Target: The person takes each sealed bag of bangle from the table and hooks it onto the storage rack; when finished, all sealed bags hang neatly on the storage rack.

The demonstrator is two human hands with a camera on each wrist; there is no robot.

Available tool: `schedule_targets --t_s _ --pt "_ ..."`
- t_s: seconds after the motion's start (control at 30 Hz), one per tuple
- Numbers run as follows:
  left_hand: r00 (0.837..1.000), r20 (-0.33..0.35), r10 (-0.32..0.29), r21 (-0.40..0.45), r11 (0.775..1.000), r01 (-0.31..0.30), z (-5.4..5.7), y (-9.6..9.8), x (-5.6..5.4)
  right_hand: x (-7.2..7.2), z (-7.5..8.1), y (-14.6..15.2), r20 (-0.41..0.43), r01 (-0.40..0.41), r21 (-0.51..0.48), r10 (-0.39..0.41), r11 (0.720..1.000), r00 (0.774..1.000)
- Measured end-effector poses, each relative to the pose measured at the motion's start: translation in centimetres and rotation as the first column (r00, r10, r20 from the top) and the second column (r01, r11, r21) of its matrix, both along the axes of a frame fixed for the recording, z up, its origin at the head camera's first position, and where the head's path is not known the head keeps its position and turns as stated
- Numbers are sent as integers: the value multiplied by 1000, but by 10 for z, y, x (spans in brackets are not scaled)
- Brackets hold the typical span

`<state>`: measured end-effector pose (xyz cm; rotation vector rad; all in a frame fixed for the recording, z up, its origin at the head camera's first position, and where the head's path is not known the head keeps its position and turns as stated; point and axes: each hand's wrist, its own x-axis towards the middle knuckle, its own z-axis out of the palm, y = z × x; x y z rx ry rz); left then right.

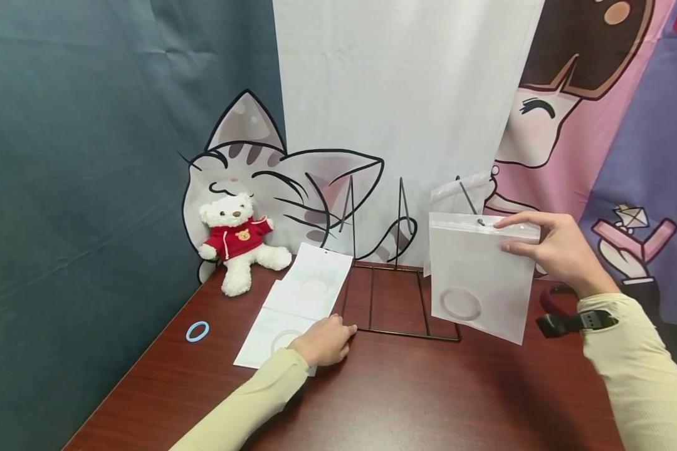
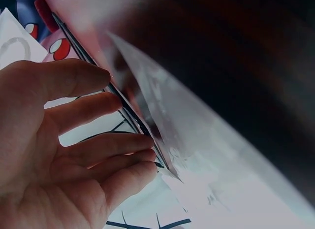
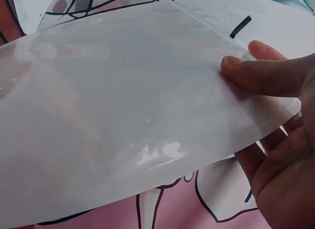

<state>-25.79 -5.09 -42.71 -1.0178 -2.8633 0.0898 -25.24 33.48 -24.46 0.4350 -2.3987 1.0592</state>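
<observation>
My right hand [image 1: 553,247] pinches the top right part of a white zip bag [image 1: 479,275] between thumb and fingers. A ring shape shows through the bag's lower left. The bag's top hole is at the tip of a hook on a black wire display rack [image 1: 414,336], with another bag [image 1: 462,191] behind it. In the right wrist view the bag [image 3: 113,106] fills much of the picture. My left hand [image 1: 324,341] is low at the rack's front left corner, its fingertips against or close to the wire. The left wrist view shows its fingers loosely bent, holding nothing.
Overlapping white bags [image 1: 301,288] with ring shapes lie left of the rack, partly under my left forearm. A blue ring [image 1: 197,331] lies farther left on the brown table [image 1: 400,401]. A teddy bear [image 1: 237,241] in red sits at the back against the printed curtain [image 1: 406,81].
</observation>
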Motion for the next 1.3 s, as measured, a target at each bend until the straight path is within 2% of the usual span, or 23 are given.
schedule_targets --t_s 0.33,0.57,0.67,0.8,0.9,1.07,1.17,1.3 --pt "1000 -18 -2 1 1000 2 2 2 4 -20 -4 3 35 28 -20 -27 999 999" --pt "999 -40 -2 2 1000 2 3 2 5 -28 -2 1 47 72 0 -72 997 996" --pt "999 -52 -6 2 1000 6 3 2 4 -33 -2 -2 5 87 13 -87 996 996" --pt "998 -56 -10 0 1000 10 2 1 3 -42 -6 -6 -93 106 42 -102 993 990" --pt "998 -57 -14 1 1000 14 2 1 3 -48 -9 -9 -169 131 87 -115 988 979" --pt "998 -61 -14 -6 1000 14 1 1 4 -56 -14 -16 -286 152 201 -90 968 954" --pt "998 -63 -15 -10 1000 14 1 1 4 -60 -19 -15 -296 156 234 -82 960 952" --pt "998 -67 -17 -14 1000 16 1 1 5 -64 -26 -14 -248 141 240 -79 960 965"
